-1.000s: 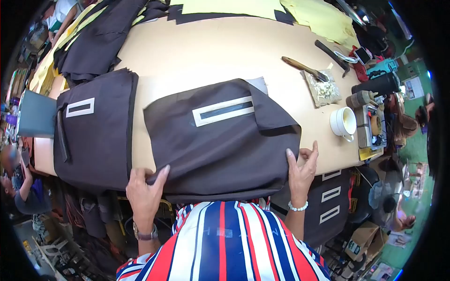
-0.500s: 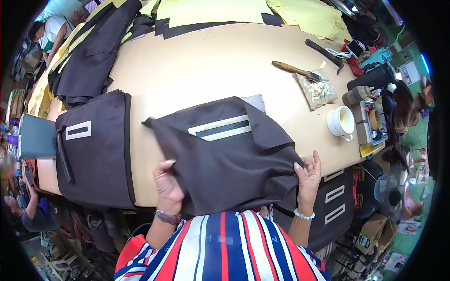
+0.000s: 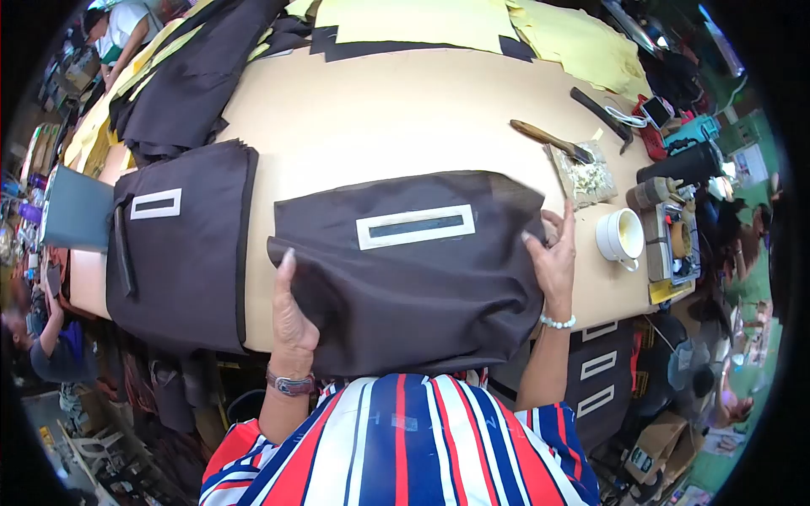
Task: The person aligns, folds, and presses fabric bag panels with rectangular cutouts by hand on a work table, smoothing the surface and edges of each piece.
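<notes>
A dark brown fabric piece (image 3: pixel 405 295) lies before me with its near part rumpled and sagging over the table edge. A cream rectangular frame (image 3: pixel 369 234) with a dark slot is set on its upper part. My left hand (image 3: pixel 294 325) is closed at the fabric's left edge, its thumb pointing up and the other fingers mostly covered by cloth. At the right edge my right hand (image 3: pixel 555 261) grips the cloth between thumb and fingers, the index finger extended upward.
Left of me lies a stack of similar brown pieces (image 3: pixel 186 270) with a dark bar (image 3: pixel 123 253) on it. To the right are a white cup (image 3: pixel 613 236), a brush (image 3: pixel 548 139) on a stained pad (image 3: pixel 588 181), and a hammer (image 3: pixel 601 116). Yellow sheets (image 3: pixel 422 21) lie at the back.
The fabric's folded-over top corner now lies spread out, uncovering the whole cream frame. My right hand has risen with its edge, and the left edge has dropped flatter. The view has shifted slightly.
</notes>
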A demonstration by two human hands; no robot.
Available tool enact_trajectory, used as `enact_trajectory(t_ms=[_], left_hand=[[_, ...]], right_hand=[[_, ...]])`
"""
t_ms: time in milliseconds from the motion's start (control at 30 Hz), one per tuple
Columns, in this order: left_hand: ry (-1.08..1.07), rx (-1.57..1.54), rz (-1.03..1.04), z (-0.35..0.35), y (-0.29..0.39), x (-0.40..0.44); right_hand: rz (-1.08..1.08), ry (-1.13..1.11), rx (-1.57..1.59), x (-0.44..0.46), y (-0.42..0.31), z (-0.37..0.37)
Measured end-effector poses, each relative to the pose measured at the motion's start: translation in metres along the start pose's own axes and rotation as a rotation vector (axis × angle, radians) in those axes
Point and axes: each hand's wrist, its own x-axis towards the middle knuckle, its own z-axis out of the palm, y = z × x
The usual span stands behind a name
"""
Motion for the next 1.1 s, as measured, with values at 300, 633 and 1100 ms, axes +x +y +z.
enact_trajectory(t_ms=[300,633,1100], left_hand=[[-0.013,0.406,-0.063,-0.007,0.021,0.050],[-0.271,-0.306,-0.233,-0.005,-0.003,0.048],[-0.217,-0.078,-0.251,0.018,0.006,0.044]], right_hand=[[0.219,-0.003,-0.020,0.021,0.005,-0.002],[0.000,0.120,0.181,0.012,0.036,0.006],[-0.048,0.150,0.237,0.054,-0.006,-0.026]])
